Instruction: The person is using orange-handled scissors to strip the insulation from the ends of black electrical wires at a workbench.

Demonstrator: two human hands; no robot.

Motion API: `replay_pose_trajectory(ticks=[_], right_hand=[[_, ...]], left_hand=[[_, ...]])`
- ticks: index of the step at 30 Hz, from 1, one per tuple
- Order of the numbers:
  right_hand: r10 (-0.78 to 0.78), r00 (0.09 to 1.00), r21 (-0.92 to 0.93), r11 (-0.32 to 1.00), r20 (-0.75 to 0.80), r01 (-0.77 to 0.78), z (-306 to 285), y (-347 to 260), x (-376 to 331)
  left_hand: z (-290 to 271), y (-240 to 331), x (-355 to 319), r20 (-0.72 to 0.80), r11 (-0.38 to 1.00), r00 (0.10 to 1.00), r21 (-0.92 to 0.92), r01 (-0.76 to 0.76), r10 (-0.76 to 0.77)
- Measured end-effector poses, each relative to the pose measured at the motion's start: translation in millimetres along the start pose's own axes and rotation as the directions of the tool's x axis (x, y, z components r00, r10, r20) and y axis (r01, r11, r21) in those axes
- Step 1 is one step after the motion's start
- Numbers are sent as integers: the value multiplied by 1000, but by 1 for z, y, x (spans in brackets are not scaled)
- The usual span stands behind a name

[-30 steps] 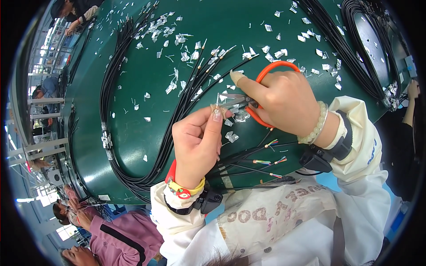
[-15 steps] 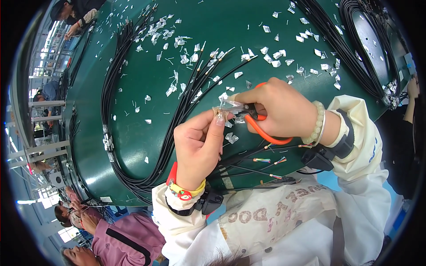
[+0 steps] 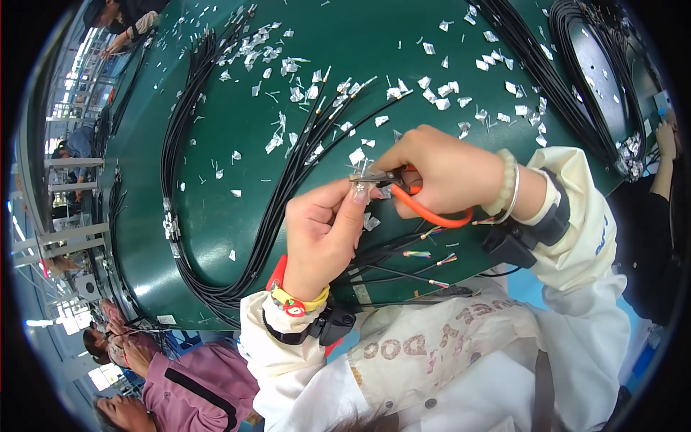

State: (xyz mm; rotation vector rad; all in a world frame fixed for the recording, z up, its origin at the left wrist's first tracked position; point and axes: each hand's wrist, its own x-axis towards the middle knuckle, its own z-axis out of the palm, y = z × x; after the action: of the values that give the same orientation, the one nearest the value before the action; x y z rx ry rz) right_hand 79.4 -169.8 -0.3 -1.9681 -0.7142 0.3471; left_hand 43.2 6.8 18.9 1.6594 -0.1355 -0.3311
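Note:
Near the table's middle, my left hand point(image 3: 320, 227) pinches the end of a cable between thumb and forefinger; pale strands and a shiny scrap point(image 3: 362, 189) stick out at the fingertips. My right hand point(image 3: 457, 173) is closed round wire cutters with orange handles point(image 3: 432, 214). Their dark jaws point(image 3: 380, 178) meet the pinched end just above my left thumb. Fingers hide most of that end, so I cannot tell whether the blades are fully closed. A bundle of black cables point(image 3: 291, 180) lies just left of my left hand, with its stripped tips pointing away from me.
Foil scraps point(image 3: 443, 90) and bits of strand litter the green table point(image 3: 216, 223). Cables with coloured wire ends point(image 3: 432, 282) lie below my hands. More black cable bundles point(image 3: 536, 68) stretch along the far right. Co-workers sit at the left; one wears a pink top point(image 3: 205, 385).
My right hand has squeezed the cutters' handles closer together, with the jaws still at the cable end. The whole view has shifted slightly.

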Motion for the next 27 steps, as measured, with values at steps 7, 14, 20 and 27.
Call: replay_pose_trajectory(ticks=[7,14,20,27], right_hand=[[-87,976,-312,950,-198,21,-13,19,-8],[-322,892,-813,576,-318,-82,-3,11,-10],[-354,881,-829,555,-313,-71,-1,10,-13],[-382,862,-857,503,-333,-109,4,10,-12]], left_hand=[[-4,1,1,-19,991,996,-98,86,-89],[-2,3,2,-15,980,985,-101,172,-175],[0,5,4,-21,991,991,-33,129,-130],[-1,3,1,2,991,991,-27,135,-135]])
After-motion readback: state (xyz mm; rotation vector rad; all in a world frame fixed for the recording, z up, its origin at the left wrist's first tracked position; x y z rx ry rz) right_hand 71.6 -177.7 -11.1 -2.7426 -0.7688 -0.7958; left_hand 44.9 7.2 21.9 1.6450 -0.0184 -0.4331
